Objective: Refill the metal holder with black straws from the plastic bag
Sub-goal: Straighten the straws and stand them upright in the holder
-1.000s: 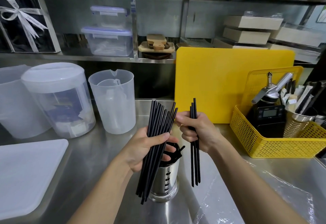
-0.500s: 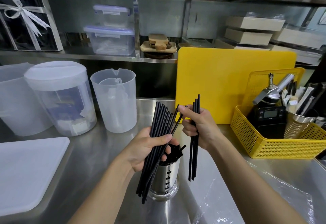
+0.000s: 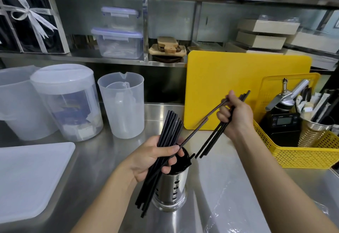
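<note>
The main risk is a spill of loose straws. The left hand (image 3: 152, 157) is curled round a thick bundle of black straws (image 3: 169, 128), thumb across the front. The bundle is fanned at the top and uneven at the bottom, so a slack grip could let some slide out onto the counter (image 3: 102, 159).

The right hand (image 3: 236, 117) is closed on a small bunch (image 3: 211, 139) that slants down toward the left hand. Its fingertips also seem to pinch the upper end of a single straw (image 3: 201, 125), whose lower end lies against the left hand's bundle. Handling two things at once in that hand could drop either one. A straw dragged from the bundle could also pull its neighbours along.

The metal holder (image 3: 170, 190) stands just under the left hand, partly hidden by it. Straws pushed in at a slant might catch the rim, or the black ends already inside, and could tip it. The lower ends of the left bundle hang outside the holder's wall, so they would have to be lifted before going in.

The holder is a shiny steel cylinder with rows of slots in its wall. It stands upright and looks partly filled. The plastic bag (image 3: 225, 210) lies flat and clear on the counter beneath the right forearm.
</note>
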